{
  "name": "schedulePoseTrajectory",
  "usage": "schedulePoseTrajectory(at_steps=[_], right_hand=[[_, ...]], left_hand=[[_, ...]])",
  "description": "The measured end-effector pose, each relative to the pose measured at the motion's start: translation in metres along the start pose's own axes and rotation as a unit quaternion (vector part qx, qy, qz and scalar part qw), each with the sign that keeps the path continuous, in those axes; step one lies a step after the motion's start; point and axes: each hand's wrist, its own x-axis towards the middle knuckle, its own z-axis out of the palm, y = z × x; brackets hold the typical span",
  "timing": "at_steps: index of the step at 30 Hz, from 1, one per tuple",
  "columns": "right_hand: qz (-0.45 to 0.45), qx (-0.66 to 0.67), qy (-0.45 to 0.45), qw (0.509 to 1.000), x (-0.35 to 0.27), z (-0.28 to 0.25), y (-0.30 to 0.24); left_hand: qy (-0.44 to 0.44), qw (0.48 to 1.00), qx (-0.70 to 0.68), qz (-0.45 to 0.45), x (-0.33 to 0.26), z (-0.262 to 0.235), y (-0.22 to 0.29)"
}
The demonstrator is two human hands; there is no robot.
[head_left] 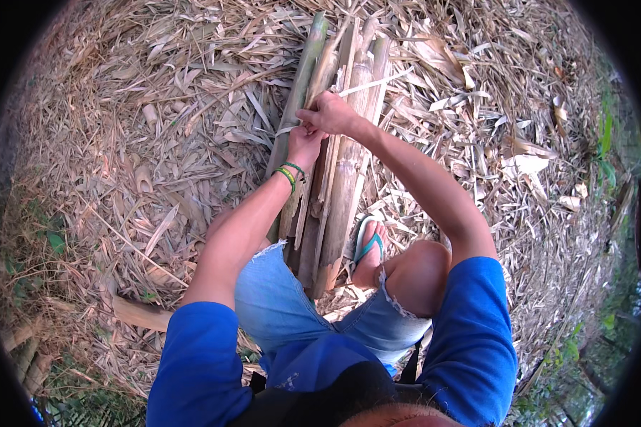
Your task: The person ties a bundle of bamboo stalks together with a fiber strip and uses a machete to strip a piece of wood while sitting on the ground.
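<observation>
Several split bamboo poles (343, 178) lie bundled on the ground in front of me, running from near my knees up to the top of the view. My left hand (305, 141), with green bands on its wrist, and my right hand (329, 114) meet over the poles. Both pinch a thin pale bamboo strip (372, 83) that runs up to the right from my fingers. One greener pole (300, 78) lies at the left edge of the bundle.
Dry bamboo leaves and husks (157, 142) cover the ground all around. My right foot in a green flip-flop (367, 245) rests beside the poles. Green plants (605, 142) grow at the right rim and lower left.
</observation>
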Motion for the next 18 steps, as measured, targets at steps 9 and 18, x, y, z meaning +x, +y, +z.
schedulePoseTrajectory(at_steps=[9, 18], right_hand=[[-0.251, -0.361, -0.081, 0.894, -0.008, -0.051, 0.071], [-0.061, -0.27, 0.016, 0.961, -0.017, -0.026, 0.091]], left_hand=[[0.036, 0.998, 0.041, 0.01, -0.006, 0.015, 0.019], [0.237, 0.971, 0.004, 0.016, -0.048, 0.058, 0.019]])
